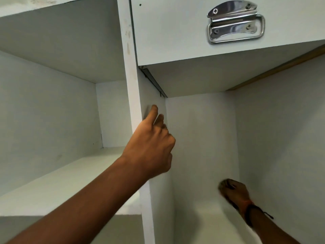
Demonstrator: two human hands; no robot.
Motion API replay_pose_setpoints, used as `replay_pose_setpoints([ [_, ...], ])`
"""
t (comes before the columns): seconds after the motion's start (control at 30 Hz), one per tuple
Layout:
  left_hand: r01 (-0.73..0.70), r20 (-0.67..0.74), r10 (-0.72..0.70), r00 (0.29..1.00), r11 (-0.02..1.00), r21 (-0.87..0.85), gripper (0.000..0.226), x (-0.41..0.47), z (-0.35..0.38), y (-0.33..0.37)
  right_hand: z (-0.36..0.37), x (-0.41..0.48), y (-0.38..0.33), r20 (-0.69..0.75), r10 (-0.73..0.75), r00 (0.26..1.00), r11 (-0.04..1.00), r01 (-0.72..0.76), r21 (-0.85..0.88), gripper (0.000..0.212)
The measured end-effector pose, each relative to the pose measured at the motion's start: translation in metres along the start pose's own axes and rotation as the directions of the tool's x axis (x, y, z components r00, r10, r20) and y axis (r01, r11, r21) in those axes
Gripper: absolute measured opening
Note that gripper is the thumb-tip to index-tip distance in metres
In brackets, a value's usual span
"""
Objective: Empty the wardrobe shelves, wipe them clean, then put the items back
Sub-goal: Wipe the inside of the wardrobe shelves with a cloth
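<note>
touching the divider (131, 67) with loose, straight fingers (153, 111), the left hand (151, 145) sits central; the right hand (233, 191), at 5 o'clock above the shelf (202, 226), is curled, contents unclear.

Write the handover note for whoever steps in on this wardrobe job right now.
Left hand: raised, fingertips touching the inner side of the divider, just below the drawer.
Right hand: low in the right compartment, fingers curled against the back wall. Too blurred to tell whether it holds a cloth.
Things: the left shelf and the right compartment floor show no items. The removed items are out of view.
Done: the shelves in view are emptied.
Left: finish wiping, then put the items back.
</note>
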State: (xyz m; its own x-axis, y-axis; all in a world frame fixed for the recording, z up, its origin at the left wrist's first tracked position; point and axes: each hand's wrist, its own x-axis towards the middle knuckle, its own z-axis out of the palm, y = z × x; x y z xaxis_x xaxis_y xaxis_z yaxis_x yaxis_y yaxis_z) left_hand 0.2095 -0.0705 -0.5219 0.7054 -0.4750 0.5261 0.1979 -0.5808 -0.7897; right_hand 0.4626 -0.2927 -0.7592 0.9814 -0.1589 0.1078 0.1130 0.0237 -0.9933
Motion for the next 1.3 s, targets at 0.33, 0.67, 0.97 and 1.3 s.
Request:
replay_pose_setpoints([
  [0.33, 0.179, -0.463, -0.291, 0.837, 0.946, -0.271, 0.096, -0.002, -0.004, -0.003, 0.083, -0.226, -0.102, 0.360, -0.307, 0.881, 0.908, 0.159, 0.387, 0.030],
  [0.67, 0.438, 0.185, -0.679, 0.711, 0.221, -0.872, 0.089, -0.016, -0.031, -0.011, 0.094, -0.332, -0.112, 0.279, -0.520, 0.807, 0.851, 0.462, 0.250, 0.021],
  [0.97, 0.376, 0.161, -0.710, 0.685, 0.155, -0.913, 0.048, -0.024, -0.031, -0.017, 0.138, -0.338, -0.091, 0.061, -0.580, 0.813, 0.812, 0.569, 0.128, 0.042],
  [1.3, 0.331, 0.239, -0.717, 0.655, -0.012, -0.944, 0.039, -0.029, -0.034, -0.024, 0.128, -0.350, -0.120, 0.004, -0.395, 0.919, 0.911, 0.391, 0.134, 0.041],
])
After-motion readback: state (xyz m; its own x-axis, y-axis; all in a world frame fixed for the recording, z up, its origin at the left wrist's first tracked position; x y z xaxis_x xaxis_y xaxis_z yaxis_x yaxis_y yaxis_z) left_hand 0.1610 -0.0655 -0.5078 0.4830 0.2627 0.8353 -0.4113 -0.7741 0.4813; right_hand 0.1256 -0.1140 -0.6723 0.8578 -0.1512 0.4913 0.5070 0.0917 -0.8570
